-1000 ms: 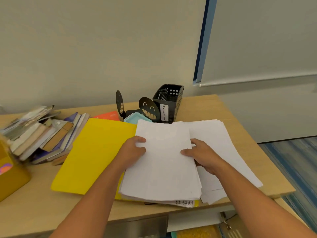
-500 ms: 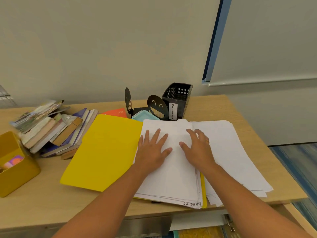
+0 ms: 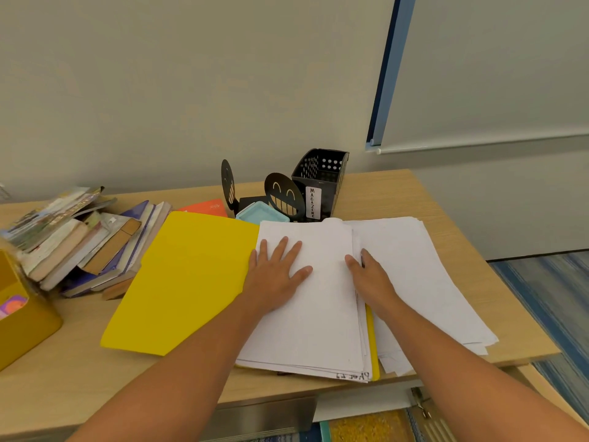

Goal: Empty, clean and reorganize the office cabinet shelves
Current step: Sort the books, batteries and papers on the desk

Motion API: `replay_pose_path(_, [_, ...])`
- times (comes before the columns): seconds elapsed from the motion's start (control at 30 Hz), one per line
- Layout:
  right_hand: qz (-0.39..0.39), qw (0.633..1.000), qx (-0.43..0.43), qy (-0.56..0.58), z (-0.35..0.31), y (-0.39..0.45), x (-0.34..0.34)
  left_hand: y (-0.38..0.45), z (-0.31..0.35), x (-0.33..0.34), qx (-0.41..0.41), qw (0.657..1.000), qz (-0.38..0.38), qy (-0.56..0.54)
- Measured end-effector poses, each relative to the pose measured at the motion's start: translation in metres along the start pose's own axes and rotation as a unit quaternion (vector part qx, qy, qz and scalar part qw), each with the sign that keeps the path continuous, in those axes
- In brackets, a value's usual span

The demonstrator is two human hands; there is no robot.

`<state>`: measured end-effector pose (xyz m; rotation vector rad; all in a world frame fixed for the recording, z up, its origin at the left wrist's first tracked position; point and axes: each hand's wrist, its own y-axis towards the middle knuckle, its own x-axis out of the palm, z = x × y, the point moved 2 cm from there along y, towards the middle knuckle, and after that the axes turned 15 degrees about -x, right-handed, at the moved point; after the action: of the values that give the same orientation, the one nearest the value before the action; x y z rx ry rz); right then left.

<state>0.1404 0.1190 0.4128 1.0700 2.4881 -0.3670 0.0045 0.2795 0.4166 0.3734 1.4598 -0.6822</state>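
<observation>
From above the desk (image 3: 446, 199), near its front edge, the left hand (image 3: 275, 274) now lies flat with fingers spread on the paper stack (image 3: 318, 314) in the open yellow folder (image 3: 191, 275). A second ago both hands gripped those sheets. The right hand (image 3: 371, 275) has slid to the stack's right edge, fingertips tucked under; squaring up seems nearly done.

There is one view only, from a camera on the person's head, looking forward and down across the desk (image 3: 446, 199) toward its far edge and the wall behind. It sits close above the near edge, both forearms reaching in from below.
</observation>
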Motion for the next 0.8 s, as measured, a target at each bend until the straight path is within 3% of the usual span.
replay_pose_path(0.33, [-0.029,0.999,-0.025,-0.002,-0.004,-0.004,-0.001,-0.005,0.004,0.011,0.014,0.999,0.02,0.042])
replay_pose_path(0.4, [-0.007,0.993,-0.074,-0.09,-0.008,-0.006,0.002,-0.006,0.005,0.007,0.018,0.997,0.046,0.051])
replay_pose_path(0.47, [0.006,0.964,-0.17,-0.205,-0.015,-0.008,0.008,-0.009,0.01,0.006,0.041,0.996,0.07,0.046])
replay_pose_path(0.53, [-0.042,0.925,-0.24,-0.29,-0.02,-0.01,0.02,-0.013,0.014,0.011,0.061,0.996,0.057,0.026])
replay_pose_path(0.63, [-0.128,0.894,-0.223,-0.366,-0.016,-0.013,0.038,-0.015,0.013,0.021,0.057,0.998,0.033,0.014])
replay_pose_path(0.8, [-0.149,0.892,-0.203,-0.375,-0.009,-0.013,0.044,-0.013,0.01,0.025,0.051,0.998,0.028,0.011])
